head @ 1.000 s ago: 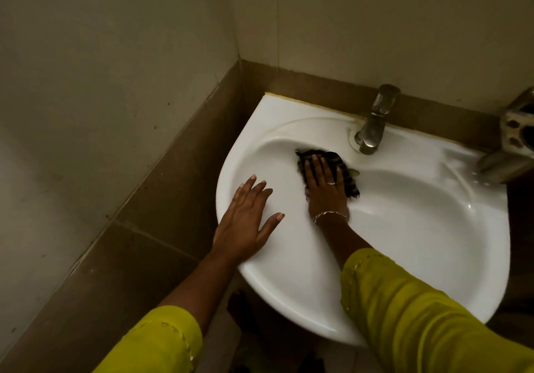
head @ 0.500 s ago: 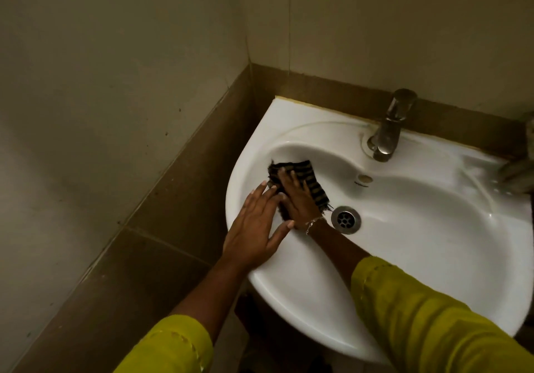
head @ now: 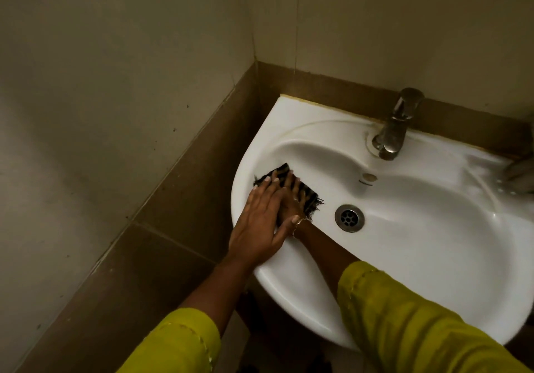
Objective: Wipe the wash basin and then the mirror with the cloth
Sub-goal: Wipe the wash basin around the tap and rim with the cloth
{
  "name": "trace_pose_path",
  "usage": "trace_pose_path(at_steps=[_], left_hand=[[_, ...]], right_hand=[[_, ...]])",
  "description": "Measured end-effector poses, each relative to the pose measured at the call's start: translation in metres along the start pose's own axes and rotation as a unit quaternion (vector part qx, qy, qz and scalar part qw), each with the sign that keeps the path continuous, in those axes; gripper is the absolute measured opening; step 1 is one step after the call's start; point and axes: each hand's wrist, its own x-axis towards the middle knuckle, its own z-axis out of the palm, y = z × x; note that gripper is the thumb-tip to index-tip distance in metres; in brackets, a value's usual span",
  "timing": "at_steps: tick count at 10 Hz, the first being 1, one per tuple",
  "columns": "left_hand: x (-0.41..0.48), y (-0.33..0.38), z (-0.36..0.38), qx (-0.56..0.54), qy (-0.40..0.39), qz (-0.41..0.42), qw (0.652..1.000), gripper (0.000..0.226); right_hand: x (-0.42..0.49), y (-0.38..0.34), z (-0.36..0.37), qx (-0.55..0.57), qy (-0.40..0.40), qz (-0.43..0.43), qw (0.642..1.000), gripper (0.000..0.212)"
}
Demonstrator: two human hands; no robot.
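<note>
A white wash basin [head: 419,257] is fixed in the corner of a tiled wall. A dark striped cloth [head: 310,200] lies on the basin's inner left slope. My right hand [head: 290,196] presses flat on the cloth with straight fingers, and my left hand partly covers it. My left hand [head: 260,222] rests flat on the basin's left rim, fingers straight, overlapping the right hand. No mirror is in view.
A metal tap [head: 394,130] stands at the basin's back rim, above the overflow hole [head: 369,177]. The drain [head: 349,217] sits right of the cloth. Tiled walls [head: 115,112] close in on the left and behind. A metal fitting [head: 520,173] shows at the right edge.
My right hand has slid the cloth from under the tap leftward and down the bowl to its left slope. My left hand stayed on the rim and now overlaps the right hand.
</note>
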Motion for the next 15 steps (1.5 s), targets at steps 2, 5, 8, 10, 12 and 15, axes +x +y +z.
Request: trace_pose_path(at_steps=[2,5,8,10,12,15], left_hand=[[0.000,0.000,0.001,0.007,0.003,-0.002,1.000,0.062],[-0.001,0.003,-0.002,0.005,0.004,0.001,1.000,0.067],[-0.002,0.001,-0.001,0.042,-0.041,-0.005,0.998,0.086],[0.000,0.001,-0.001,0.082,-0.063,-0.015,0.995,0.079],[0.001,-0.003,0.002,0.099,-0.067,-0.009,0.993,0.081],[0.002,-0.001,0.001,0.107,-0.074,-0.015,0.991,0.084]], right_hand=[[-0.049,0.005,0.000,0.008,-0.084,-0.069,0.994,0.077],[-0.090,0.022,-0.010,0.055,-0.151,-0.116,0.980,0.135],[-0.124,0.060,-0.009,-0.016,-0.214,-0.128,0.968,0.053],[-0.148,0.088,-0.036,-0.070,-0.292,-0.100,0.949,0.052],[-0.165,0.114,-0.063,-0.145,-0.350,-0.083,0.922,0.053],[-0.181,0.136,-0.156,-0.355,-0.409,-0.071,0.838,0.050]])
